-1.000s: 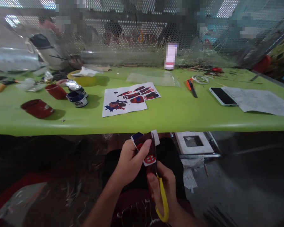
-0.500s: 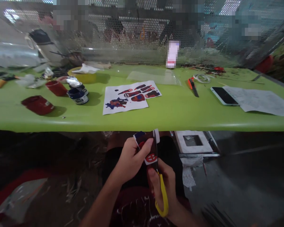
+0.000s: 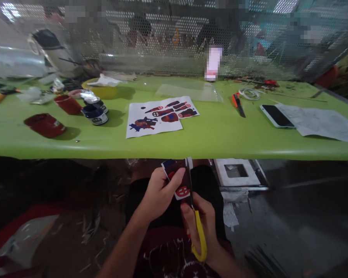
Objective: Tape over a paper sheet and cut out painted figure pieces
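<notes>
Below the table's front edge, over my lap, my left hand (image 3: 159, 193) pinches a piece of printed paper (image 3: 182, 190), dark with red markings and white margins, thumb on top. My right hand (image 3: 204, 216) is closed around the yellow-handled scissors (image 3: 201, 239). Their blades point up and away from me, along the right side of the paper piece, where a white strip stands by the blade. Beyond my hands, on the green table, lies a white printed sheet (image 3: 136, 116) with dark blue and red shapes and a corner cut out.
Red paint jars (image 3: 45, 125) and a dark blue paint jar (image 3: 95, 115) stand at the left, near a yellow bowl (image 3: 104, 91). An orange cutter knife (image 3: 238, 105), a phone (image 3: 278, 116) and a paper sheet (image 3: 321, 119) lie at the right. Perforated metal mesh (image 3: 162, 42) rises behind.
The scissors' blades and the white strip beside them have shifted slightly left against the paper piece. Both hands keep their grips; the camera view has tilted a little.
</notes>
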